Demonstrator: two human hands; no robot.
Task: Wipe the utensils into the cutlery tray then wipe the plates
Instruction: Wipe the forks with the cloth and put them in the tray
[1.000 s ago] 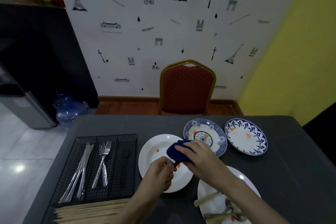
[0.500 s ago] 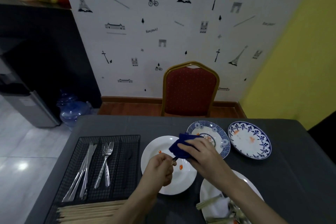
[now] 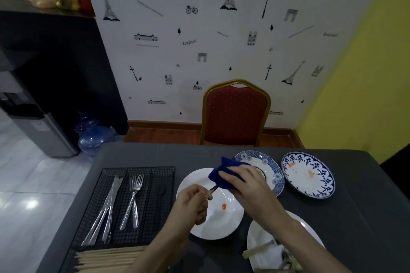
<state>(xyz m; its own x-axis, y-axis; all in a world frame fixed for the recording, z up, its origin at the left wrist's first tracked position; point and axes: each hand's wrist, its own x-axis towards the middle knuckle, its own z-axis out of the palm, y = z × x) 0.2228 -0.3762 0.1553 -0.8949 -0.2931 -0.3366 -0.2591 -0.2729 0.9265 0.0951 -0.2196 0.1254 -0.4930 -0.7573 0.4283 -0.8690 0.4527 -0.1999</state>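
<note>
My left hand (image 3: 192, 205) grips the handle of a metal utensil (image 3: 212, 191) over a white plate (image 3: 218, 221) that carries an orange spot. My right hand (image 3: 246, 184) holds a dark blue cloth (image 3: 224, 173) wrapped around the utensil's far end, which is hidden. A black wire cutlery tray (image 3: 155, 201) at the left holds knives (image 3: 108, 208) and forks (image 3: 133, 199), with wooden chopsticks (image 3: 108, 258) along its front. Two blue-patterned plates (image 3: 271, 168) (image 3: 308, 175) lie behind, the right one smeared orange.
Under my right forearm, a white plate (image 3: 308, 228) at the front right holds more utensils and chopsticks. A red chair (image 3: 236, 115) stands at the table's far edge. A water dispenser (image 3: 42, 131) and a blue bottle (image 3: 93, 137) are on the floor at left.
The cloth and my right hand have slid away from my left hand along the utensil, baring more of its metal shaft. The camera has tilted slightly upward.
</note>
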